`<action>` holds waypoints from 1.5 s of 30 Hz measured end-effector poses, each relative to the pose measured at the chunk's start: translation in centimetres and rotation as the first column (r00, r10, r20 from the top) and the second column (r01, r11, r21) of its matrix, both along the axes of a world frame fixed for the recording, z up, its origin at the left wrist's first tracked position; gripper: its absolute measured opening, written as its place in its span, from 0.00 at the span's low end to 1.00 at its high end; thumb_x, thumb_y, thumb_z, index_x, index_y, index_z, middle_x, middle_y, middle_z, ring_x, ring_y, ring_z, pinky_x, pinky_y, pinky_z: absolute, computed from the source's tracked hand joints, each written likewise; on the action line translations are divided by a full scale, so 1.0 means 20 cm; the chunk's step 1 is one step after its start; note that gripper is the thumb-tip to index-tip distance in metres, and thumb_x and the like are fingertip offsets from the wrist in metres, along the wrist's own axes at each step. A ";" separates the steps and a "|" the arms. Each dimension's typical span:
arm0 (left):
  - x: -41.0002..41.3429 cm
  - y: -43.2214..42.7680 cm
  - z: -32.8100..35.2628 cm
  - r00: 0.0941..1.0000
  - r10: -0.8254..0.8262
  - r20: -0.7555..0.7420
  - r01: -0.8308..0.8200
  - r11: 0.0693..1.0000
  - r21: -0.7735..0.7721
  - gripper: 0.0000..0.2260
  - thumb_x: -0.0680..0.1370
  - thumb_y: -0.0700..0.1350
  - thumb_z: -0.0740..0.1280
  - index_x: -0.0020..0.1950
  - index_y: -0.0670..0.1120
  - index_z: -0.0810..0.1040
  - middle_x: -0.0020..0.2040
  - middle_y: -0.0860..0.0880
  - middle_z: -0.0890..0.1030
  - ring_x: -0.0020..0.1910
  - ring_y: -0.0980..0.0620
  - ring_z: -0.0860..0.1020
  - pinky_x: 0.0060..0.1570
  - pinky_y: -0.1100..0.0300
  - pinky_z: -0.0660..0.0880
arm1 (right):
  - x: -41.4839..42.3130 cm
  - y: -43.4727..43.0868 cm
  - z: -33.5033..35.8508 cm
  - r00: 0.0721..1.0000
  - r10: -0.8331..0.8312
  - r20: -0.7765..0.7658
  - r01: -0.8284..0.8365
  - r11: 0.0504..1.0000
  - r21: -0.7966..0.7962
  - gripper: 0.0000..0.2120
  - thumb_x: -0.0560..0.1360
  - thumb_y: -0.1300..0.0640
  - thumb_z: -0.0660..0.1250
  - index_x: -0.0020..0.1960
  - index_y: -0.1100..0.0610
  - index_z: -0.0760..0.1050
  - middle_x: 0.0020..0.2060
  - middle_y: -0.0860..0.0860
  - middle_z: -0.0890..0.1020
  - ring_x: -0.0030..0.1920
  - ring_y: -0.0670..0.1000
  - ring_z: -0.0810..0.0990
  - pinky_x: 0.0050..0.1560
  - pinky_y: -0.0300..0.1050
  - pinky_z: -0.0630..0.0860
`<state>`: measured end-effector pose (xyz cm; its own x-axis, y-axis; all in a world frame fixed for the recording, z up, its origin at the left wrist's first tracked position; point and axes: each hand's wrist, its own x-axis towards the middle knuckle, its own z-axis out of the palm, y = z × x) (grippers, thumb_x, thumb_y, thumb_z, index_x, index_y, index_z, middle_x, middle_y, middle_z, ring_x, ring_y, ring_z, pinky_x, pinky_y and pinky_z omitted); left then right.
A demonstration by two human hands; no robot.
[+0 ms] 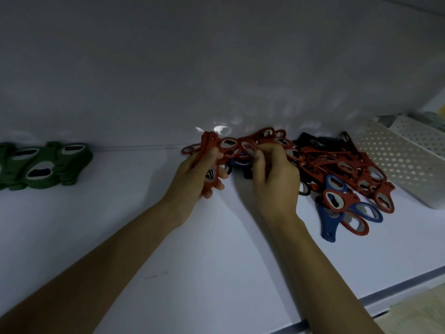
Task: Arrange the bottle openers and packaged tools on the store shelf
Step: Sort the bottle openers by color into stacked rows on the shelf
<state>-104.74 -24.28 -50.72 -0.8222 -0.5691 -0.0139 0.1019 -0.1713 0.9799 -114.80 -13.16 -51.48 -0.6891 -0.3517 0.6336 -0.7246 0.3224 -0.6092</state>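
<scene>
Dim white store shelf (216, 249), plain white back panel. Red bottle openers (209, 150) are mid-shelf near the back: the left hand (199, 169) grips a stack of them on edge, fingers curled round it, likely to keep the sorted reds squared up. The right hand (274, 174), at its 3 o'clock, pinches another red one, fingers curled, probably adding it to the stack. The mixed pile (337, 169) of red, blue and black lies at 3 o'clock, unsorted. Green openers (45, 162) are grouped at 9 o'clock, well apart. A perforated basket (397, 165) sits just beside the pile, further toward 3 o'clock.
</scene>
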 end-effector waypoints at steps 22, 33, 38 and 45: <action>-0.01 -0.03 -0.01 0.995 0.006 -0.096 0.007 0.990 0.138 0.10 0.82 0.48 0.55 0.53 0.51 0.76 0.38 0.53 0.82 0.34 0.56 0.78 0.29 0.66 0.72 | -0.14 -0.18 -0.01 0.998 -0.012 0.058 -0.030 0.733 0.680 0.25 0.76 0.47 0.64 0.71 0.52 0.67 0.71 0.52 0.68 0.72 0.55 0.62 0.71 0.56 0.62; -0.01 -0.04 -0.03 0.994 0.020 -0.105 -0.001 0.985 0.174 0.07 0.81 0.48 0.58 0.54 0.54 0.75 0.47 0.52 0.81 0.44 0.55 0.79 0.42 0.63 0.75 | -0.08 -0.13 -0.07 0.993 0.026 -0.119 0.007 0.963 0.269 0.11 0.71 0.61 0.66 0.51 0.54 0.82 0.49 0.51 0.83 0.52 0.56 0.77 0.52 0.46 0.64; -0.01 -0.04 -0.04 0.992 0.013 -0.122 0.003 0.991 0.134 0.06 0.80 0.46 0.60 0.52 0.52 0.76 0.48 0.51 0.80 0.44 0.57 0.79 0.42 0.67 0.77 | -0.06 -0.13 -0.08 0.994 0.053 -0.090 -0.025 0.957 0.288 0.08 0.71 0.61 0.68 0.49 0.53 0.82 0.50 0.51 0.80 0.54 0.53 0.75 0.53 0.44 0.60; -0.02 -0.04 -0.06 0.991 -0.001 -0.134 0.009 0.998 0.057 0.06 0.79 0.43 0.63 0.52 0.52 0.77 0.46 0.54 0.81 0.44 0.60 0.79 0.43 0.69 0.75 | -0.06 -0.13 -0.06 0.997 0.052 -0.063 -0.048 0.997 0.060 0.07 0.73 0.63 0.68 0.49 0.55 0.82 0.47 0.51 0.80 0.49 0.53 0.76 0.50 0.52 0.73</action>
<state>-105.06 -25.12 -51.92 -0.8217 -0.5663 0.0637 0.2305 -0.2280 0.9460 -115.92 -15.71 -52.70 -0.6281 -0.4220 0.6538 -0.7779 0.3185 -0.5418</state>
